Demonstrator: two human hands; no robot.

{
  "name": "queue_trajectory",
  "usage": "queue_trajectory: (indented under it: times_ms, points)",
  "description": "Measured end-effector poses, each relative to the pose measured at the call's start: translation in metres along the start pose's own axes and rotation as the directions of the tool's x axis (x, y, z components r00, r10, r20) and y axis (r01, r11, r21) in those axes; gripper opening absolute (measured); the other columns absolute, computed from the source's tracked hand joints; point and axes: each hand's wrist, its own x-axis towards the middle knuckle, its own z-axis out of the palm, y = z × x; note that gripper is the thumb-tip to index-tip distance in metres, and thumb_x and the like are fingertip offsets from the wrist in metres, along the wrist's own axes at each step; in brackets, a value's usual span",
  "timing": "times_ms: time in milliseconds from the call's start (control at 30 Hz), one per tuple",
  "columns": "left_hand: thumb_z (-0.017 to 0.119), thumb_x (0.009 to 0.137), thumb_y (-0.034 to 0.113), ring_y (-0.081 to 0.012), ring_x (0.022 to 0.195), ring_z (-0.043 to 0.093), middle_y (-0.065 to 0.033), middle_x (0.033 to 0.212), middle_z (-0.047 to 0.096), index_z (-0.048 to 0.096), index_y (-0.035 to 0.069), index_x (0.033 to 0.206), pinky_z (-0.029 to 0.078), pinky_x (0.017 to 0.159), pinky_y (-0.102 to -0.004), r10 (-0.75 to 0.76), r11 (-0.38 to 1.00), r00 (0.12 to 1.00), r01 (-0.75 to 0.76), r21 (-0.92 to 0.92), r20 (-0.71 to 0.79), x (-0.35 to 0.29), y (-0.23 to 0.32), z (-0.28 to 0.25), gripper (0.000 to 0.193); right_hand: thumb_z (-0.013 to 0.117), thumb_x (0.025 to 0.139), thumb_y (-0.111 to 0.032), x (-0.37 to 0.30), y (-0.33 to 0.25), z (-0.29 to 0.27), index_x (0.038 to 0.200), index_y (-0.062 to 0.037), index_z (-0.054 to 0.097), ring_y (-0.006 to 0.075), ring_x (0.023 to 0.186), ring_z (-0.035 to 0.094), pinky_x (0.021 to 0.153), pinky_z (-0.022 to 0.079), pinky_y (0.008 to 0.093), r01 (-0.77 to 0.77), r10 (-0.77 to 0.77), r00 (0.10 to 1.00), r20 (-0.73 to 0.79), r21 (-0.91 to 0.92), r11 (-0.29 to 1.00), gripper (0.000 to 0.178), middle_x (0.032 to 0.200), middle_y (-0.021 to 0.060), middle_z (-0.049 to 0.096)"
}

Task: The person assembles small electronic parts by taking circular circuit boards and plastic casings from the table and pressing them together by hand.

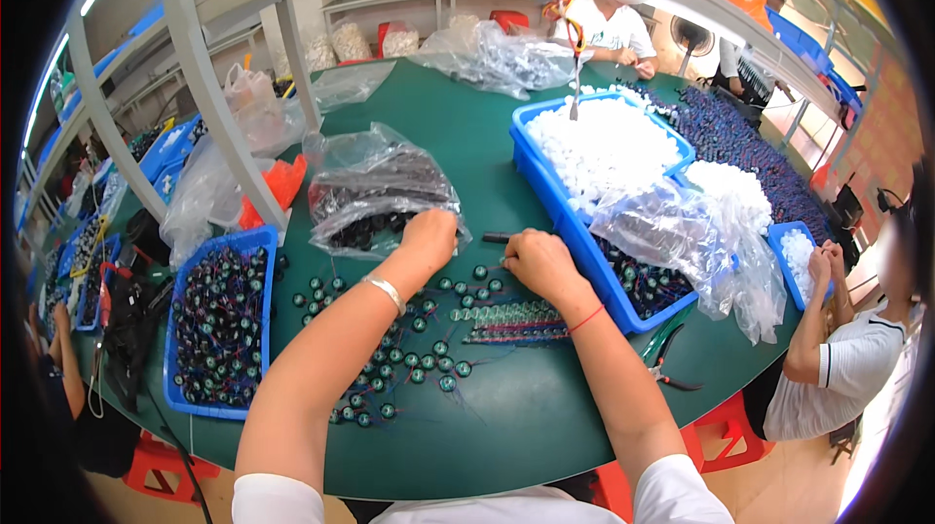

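Green table (pixel 472 139), filled bag (pixel 385 178) by left hand (pixel 430 236), blue tray (pixel 547 198) by right hand (pixel 543 261)

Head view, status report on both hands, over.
Left hand at clear bag of dark parts. Right hand at black rod, grip unclear. Blue bin close beside that hand; loose round parts on green table.

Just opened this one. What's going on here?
A person works with bare hands at a green table. The left hand is at the near edge of a clear plastic bag with dark parts inside. The right hand is at the end of a short black rod; its grip is hard to make out. Loose round wired parts lie between the forearms, with more in a blue tray on the left. Other people sit around the table.
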Motion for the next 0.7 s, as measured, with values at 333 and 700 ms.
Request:
queue_trajectory:
  times_ms: [333, 700]
  points:
    - [0.070, 0.085, 0.011, -0.0137, 0.086, 0.066, -0.0077, 0.099, 0.068, 0.063, 0.001, 0.124, 0.054, 0.078, -0.0267, -0.108, 0.367, 0.988, 0.140, -0.919, 0.108, -0.052, 0.024, -0.120, 0.042, 0.067, 0.088, -0.012, 0.004, -0.053, -0.079, 0.105, -0.0002, 0.061, 0.0190, 0.067, 0.064, 0.064, 0.052, 0.0304, -0.011, 0.136, 0.980, -0.142, 0.651, 0.759, 0.021, 0.075, 0.0099, 0.067]
    - [0.061, 0.093, 0.003, -0.0176, 0.093, 0.067, -0.0112, 0.109, 0.066, 0.055, -0.004, 0.130, 0.057, 0.084, -0.0289, -0.199, -0.169, 0.977, 0.038, -0.985, 0.071, -0.126, 0.064, -0.141, 0.039, 0.066, 0.091, -0.010, -0.017, -0.109, -0.108, 0.111, 0.0002, 0.067, 0.0070, 0.076, 0.061, 0.069, 0.050, 0.0215, -0.034, 0.026, 0.999, 0.028, 0.957, 0.287, 0.022, 0.091, 0.0025, 0.068]
